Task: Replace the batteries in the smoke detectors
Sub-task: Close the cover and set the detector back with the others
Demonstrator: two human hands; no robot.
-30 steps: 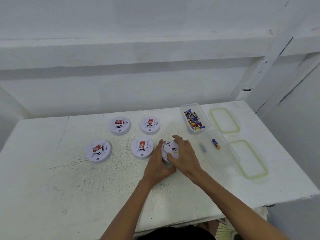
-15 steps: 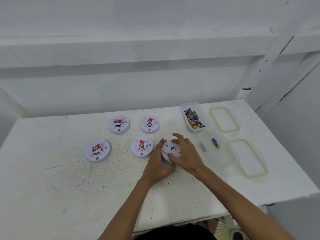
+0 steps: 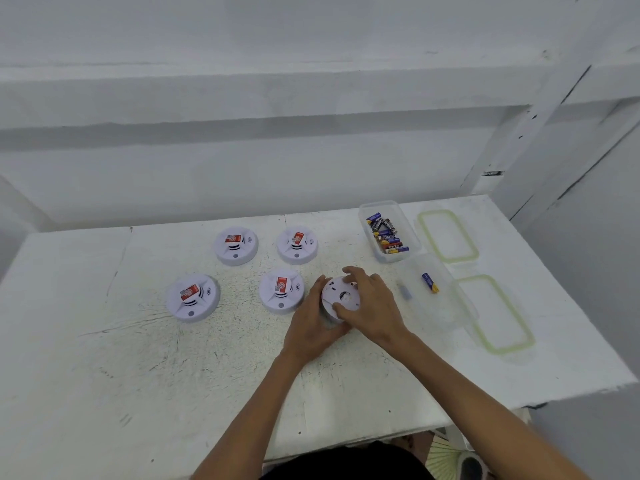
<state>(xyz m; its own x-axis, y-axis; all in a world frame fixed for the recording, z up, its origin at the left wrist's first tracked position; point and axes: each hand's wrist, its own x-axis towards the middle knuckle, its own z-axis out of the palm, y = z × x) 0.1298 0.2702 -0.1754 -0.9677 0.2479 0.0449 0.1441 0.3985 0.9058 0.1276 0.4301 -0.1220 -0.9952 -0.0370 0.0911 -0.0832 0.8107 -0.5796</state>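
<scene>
- A person's left hand [image 3: 310, 325] cups the near-left side of an upturned white smoke detector [image 3: 341, 296] on a scuffed white table [image 3: 138, 375], fingers curled round its edge.
- The right hand [image 3: 373, 306] lies over the top of the same detector, thumb and fingertips bent and gripping its rim from the right.
- Just left of that detector sits a second smoke detector [image 3: 281, 295] with a red label on top. A third [image 3: 192, 297] lies farther left.
- Two more labelled detectors [image 3: 297, 244] [image 3: 236, 244] stand beyond and to the left of the held one.
- Beyond and right of the held detector, a clear box [image 3: 378, 203] holds a heap of batteries [image 3: 387, 233].
- Directly right of it, a second clear box [image 3: 441, 315] holds a single blue-and-yellow battery [image 3: 430, 283].
- Farther right again lie two clear lids [image 3: 447, 236] [image 3: 495, 313] edged with green seals, flat on the table.
</scene>
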